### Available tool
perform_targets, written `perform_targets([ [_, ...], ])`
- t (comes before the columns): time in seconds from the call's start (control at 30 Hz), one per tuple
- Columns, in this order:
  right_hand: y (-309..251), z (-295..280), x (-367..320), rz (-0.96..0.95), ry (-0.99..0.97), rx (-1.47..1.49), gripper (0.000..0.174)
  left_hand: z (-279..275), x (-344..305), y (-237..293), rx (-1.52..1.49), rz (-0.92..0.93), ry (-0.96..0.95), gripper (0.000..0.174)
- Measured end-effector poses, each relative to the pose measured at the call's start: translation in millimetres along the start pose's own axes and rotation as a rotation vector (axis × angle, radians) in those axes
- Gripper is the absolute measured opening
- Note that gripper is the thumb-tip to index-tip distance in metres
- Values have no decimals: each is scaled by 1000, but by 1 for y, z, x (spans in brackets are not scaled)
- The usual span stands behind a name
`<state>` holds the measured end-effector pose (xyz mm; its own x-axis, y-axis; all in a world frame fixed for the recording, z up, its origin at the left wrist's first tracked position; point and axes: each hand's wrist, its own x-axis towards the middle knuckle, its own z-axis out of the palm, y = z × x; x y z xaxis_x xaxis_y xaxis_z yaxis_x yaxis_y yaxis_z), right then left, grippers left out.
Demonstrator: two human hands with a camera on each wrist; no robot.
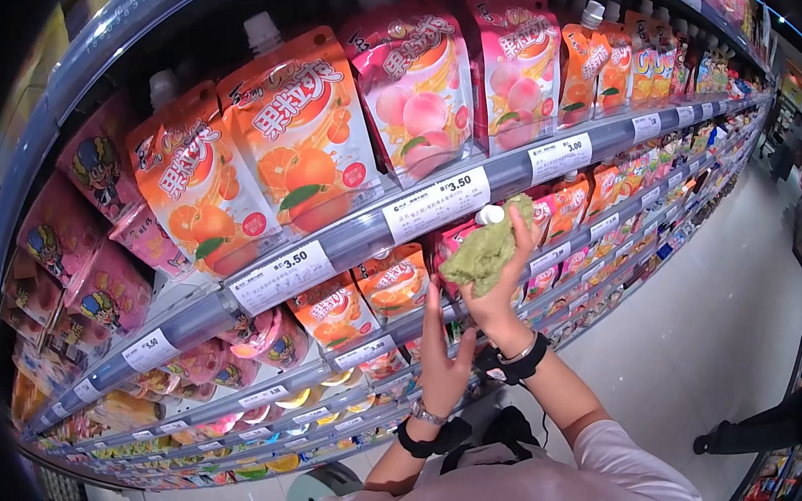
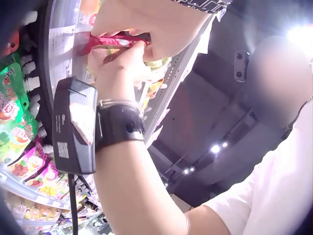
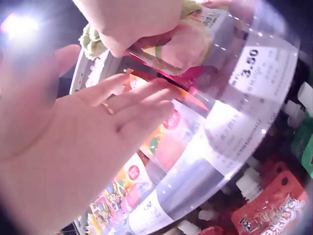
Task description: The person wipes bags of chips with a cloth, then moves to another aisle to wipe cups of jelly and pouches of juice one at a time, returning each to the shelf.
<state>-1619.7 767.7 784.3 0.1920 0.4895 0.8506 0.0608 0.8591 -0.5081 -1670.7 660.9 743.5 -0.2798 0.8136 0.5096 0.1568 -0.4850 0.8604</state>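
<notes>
In the head view the right hand [image 1: 502, 293] grips a fuzzy green item [image 1: 479, 257] and a pink pouch, whose white cap [image 1: 490, 213] shows above. Below it the left hand [image 1: 443, 369] has straight fingers, tips near the pouch's lower end. From the right wrist, the peach-printed pouch [image 3: 183, 49] lies under the right hand [image 3: 132, 22], with green fuzz [image 3: 92, 43] at its side; the left palm [image 3: 83, 142], a ring on one finger, faces up beneath. In the left wrist view the left hand [image 2: 151, 22] partly covers the red pouch edge [image 2: 115, 41] and right fingers.
Shelves of orange and peach pouches [image 1: 296, 136] run along the left and front, with price rails [image 1: 434, 201] at their edges. Pink cups [image 1: 112, 287] stand at the left. An aisle floor [image 1: 645, 300] lies to the right, where a person's dark-clothed leg [image 1: 767, 426] shows.
</notes>
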Motion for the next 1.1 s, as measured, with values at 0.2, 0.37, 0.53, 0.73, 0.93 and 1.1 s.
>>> perform_targets([
  [0.2,26,20,-14,71,-5,-72,90,-1,-26,-5,148,-19,6,68],
  [0.37,18,19,-22,2,-117,-182,88,-5,-28,-8,106,-10,36,64],
  [0.53,-4,0,-14,123,-315,-224,85,-6,-38,-1,187,41,50,61],
  [0.73,-17,-35,-3,222,-395,19,67,-3,-32,-2,208,44,44,62],
  [0.93,0,-83,22,146,-55,-25,62,-15,-14,8,207,79,135,61],
  [1.1,32,-82,58,147,-290,-206,70,-21,8,16,192,62,205,63],
])
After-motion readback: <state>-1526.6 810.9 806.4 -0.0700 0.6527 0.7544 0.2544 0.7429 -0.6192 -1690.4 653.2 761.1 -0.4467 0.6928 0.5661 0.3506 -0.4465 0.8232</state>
